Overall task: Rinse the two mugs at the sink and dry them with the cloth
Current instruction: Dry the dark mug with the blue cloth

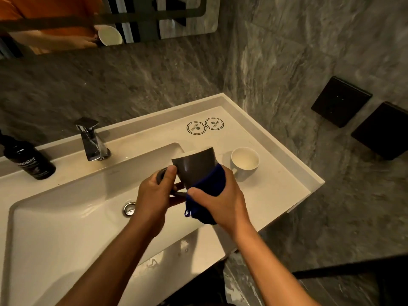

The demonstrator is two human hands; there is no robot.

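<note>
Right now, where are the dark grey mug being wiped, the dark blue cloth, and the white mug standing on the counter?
dark grey mug [194, 167]: head view, on its outer side wall.
dark blue cloth [209, 184]: head view, on the fold under the right hand's fingers.
white mug [245, 160]: head view, on its inner wall.

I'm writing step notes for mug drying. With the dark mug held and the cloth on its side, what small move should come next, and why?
Probably turn the dark mug by its handle with the left hand so the blue cloth, pressed on by the right hand, reaches a fresh part of the wall. The cloth covers only one side, and the white mug waits on the counter.
</note>
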